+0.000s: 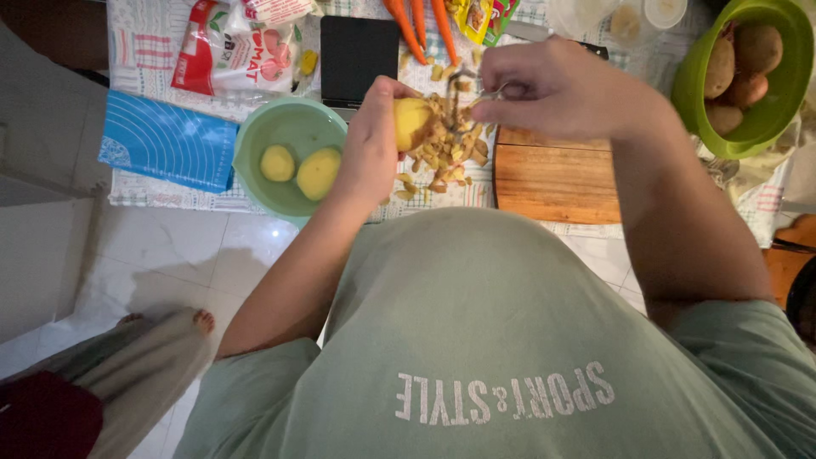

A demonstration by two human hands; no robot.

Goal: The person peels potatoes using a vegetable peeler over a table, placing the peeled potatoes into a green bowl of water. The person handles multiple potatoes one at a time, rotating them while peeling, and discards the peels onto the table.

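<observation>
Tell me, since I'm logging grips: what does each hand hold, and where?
Left hand grips the yellow peeled potato around its end; right hand holds a metal peeler by its handle.

A table covered by a pale checked cloth point(212, 197) fills the upper part of the frame. On it, from left to right, lie a folded blue mat point(166, 140), a light green bowl point(280, 127), a heap of potato peelings point(446, 153), a wooden cutting board point(557, 174) and a bright green bowl point(786, 102). Along the top edge are a red-and-white packet point(234, 47), a black tablet-like slab point(357, 51) and orange carrots point(421, 25).

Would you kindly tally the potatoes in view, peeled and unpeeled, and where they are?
Peeled potatoes in the light green bowl: 2
Potato in the left hand: 1
Unpeeled potatoes in the bright green bowl: 4 visible
Total: 7
</observation>
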